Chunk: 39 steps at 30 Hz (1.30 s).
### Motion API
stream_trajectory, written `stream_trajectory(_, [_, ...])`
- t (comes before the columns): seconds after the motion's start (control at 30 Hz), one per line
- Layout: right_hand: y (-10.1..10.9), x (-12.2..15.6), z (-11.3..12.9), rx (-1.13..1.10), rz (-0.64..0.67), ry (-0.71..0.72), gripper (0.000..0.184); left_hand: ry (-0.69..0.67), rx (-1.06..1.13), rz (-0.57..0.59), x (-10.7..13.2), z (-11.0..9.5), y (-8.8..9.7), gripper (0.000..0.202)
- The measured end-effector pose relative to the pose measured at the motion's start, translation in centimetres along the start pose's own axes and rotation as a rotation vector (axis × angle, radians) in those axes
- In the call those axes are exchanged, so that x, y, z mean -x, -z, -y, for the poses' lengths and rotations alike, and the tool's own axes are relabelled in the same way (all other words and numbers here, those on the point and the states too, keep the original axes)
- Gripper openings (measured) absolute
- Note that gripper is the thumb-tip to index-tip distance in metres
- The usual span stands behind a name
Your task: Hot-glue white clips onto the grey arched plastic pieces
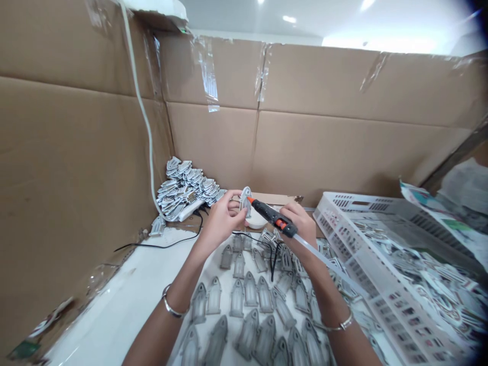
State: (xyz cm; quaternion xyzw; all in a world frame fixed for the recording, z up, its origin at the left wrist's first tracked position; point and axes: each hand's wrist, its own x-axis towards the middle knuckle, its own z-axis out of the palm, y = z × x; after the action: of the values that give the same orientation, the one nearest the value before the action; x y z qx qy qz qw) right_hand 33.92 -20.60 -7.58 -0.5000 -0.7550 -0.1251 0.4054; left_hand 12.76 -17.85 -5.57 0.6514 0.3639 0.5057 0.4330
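Observation:
My left hand [227, 216] holds up a small white arched piece [245, 202] between thumb and fingers. My right hand [299, 223] is wrapped round a black hot glue gun [272, 215] with an orange tip, a clear glue stick [324, 259] trailing from its back end. The gun's tip is at the face of the arched piece; whether it touches cannot be made out. Behind both hands stands a round white object [257, 219], partly covered. Below the hands, several grey, pointed-arch pieces [249, 288] lie in loose rows on the white table [160, 284].
A heap of white pieces [186, 185] leans in the back left corner. On the right, a white plastic basket [366, 284] holds many flat pieces. Black cables [168, 246] cross the table, and a white cord [143, 112] hangs along the cardboard wall [213, 137].

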Motion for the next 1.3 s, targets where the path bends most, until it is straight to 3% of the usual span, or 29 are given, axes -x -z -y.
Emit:
stream_trajectory(0.13, [-0.1, 0.0, -0.4, 0.074, -0.023, -0.014, 0.016, 0.025, -0.007, 0.001, -0.3, 0.5, -0.1, 0.041])
stream_trajectory(0.23, [0.3, -0.2, -1.8, 0.138, 0.044, -0.142, 0.018, 0.058, -0.012, -0.01, -0.6, 1.0, 0.1, 0.039])
stream_trajectory(0.37, [0.1, -0.1, -5.3, 0.304, 0.305, -0.481, 0.033, 0.046, -0.059, -0.04, -0.8, 1.4, 0.4, 0.019])
stream_trajectory(0.43, [-0.6, 0.4, -7.3, 0.396, 0.519, -0.694, 0.04, 0.035, -0.093, -0.052, -0.8, 1.5, 0.5, 0.017])
stream_trajectory(0.5, [-1.6, 1.0, -9.0, 0.441, 0.627, -0.815, 0.044, 0.039, -0.124, -0.06, -0.9, 1.6, 0.4, 0.018])
stream_trajectory(0.6, [-2.5, 1.9, -10.8, 0.436, 0.683, -0.883, 0.044, 0.02, -0.192, -0.073, -0.9, 1.7, 0.4, 0.016])
stream_trajectory(0.73, [-2.0, 2.0, -11.3, 0.458, 0.673, -0.907, 0.043, -0.013, -0.264, -0.079, -1.0, 1.5, 0.7, 0.018])
stream_trajectory(0.87, [-0.6, 1.0, -9.9, 0.441, 0.571, -0.824, 0.044, -0.011, -0.262, -0.041, -1.0, 1.2, 1.2, 0.026])
stream_trajectory(1.07, [0.9, -0.5, -4.1, -0.098, 0.127, -0.39, 0.033, -0.018, -0.128, -0.001, -1.2, 1.1, 1.6, 0.025])
stream_trajectory(1.2, [1.4, -0.8, -0.6, -0.239, 0.096, -0.179, 0.013, 0.002, -0.103, -0.004, -1.2, 0.8, 1.6, 0.02])
stream_trajectory(1.3, [1.5, -0.8, 0.2, -0.214, 0.136, -0.106, 0.007, 0.011, -0.096, -0.013, -1.1, 0.6, 1.4, 0.018])
